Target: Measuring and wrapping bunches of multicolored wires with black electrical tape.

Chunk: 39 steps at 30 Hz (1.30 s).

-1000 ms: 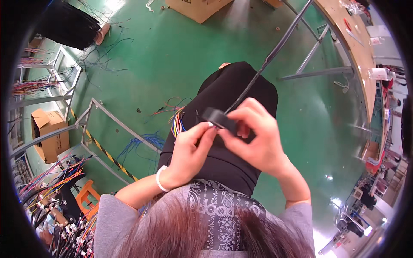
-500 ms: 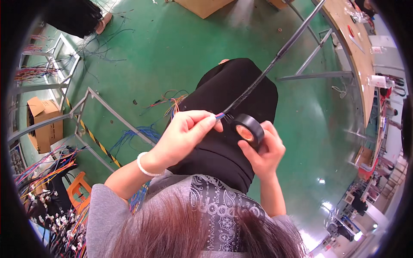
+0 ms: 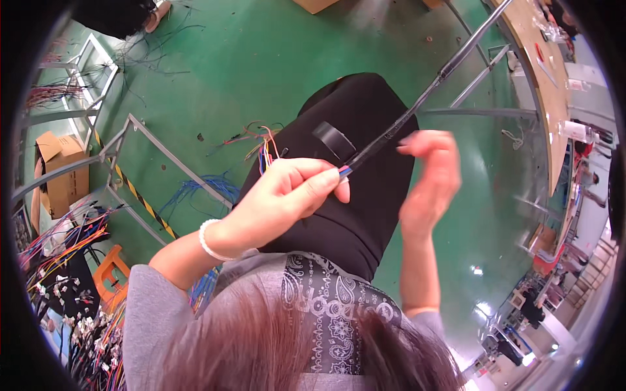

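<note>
A long wire harness [image 3: 391, 130] wrapped in black tape runs slantwise from above my lap up toward the far right. My left hand [image 3: 287, 199] pinches its near end between thumb and fingers, where a few coloured wires [image 3: 345, 172] show. A black roll of electrical tape [image 3: 334, 141] is at the far-left side of the harness, next to the taped end and over my black trousers, with no hand on it. To the right of the harness is my right hand [image 3: 432, 182], slightly blurred, fingers bent and apart, holding nothing.
A wooden table [image 3: 548, 85] on metal legs stands at the right. Metal frames [image 3: 176, 159], an open cardboard box [image 3: 65, 169] and bundles of coloured wires [image 3: 59, 254] are on the left. An orange stool [image 3: 112, 272] stands near them. Another person [image 3: 120, 13] is at the far left.
My right hand has let go of the tape roll and moved right and up. The roll has passed from the right of the harness to its far-left side. My left hand keeps its pinch.
</note>
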### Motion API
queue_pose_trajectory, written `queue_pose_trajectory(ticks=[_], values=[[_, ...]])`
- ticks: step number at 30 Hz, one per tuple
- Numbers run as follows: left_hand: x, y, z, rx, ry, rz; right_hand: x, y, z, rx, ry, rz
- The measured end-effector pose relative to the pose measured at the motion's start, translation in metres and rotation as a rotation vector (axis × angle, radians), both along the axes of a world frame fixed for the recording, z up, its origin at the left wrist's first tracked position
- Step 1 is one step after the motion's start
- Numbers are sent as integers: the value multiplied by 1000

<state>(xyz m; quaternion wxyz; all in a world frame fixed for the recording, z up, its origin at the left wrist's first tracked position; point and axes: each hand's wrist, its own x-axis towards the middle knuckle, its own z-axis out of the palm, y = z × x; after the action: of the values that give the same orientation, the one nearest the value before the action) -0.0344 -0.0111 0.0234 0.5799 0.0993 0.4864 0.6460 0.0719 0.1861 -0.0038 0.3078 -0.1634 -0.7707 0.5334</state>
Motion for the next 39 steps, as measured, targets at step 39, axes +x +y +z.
queue_pose_trajectory(ticks=[39], values=[[21,23,-10,184,878,-258,63,-45,9,12,-106,0]])
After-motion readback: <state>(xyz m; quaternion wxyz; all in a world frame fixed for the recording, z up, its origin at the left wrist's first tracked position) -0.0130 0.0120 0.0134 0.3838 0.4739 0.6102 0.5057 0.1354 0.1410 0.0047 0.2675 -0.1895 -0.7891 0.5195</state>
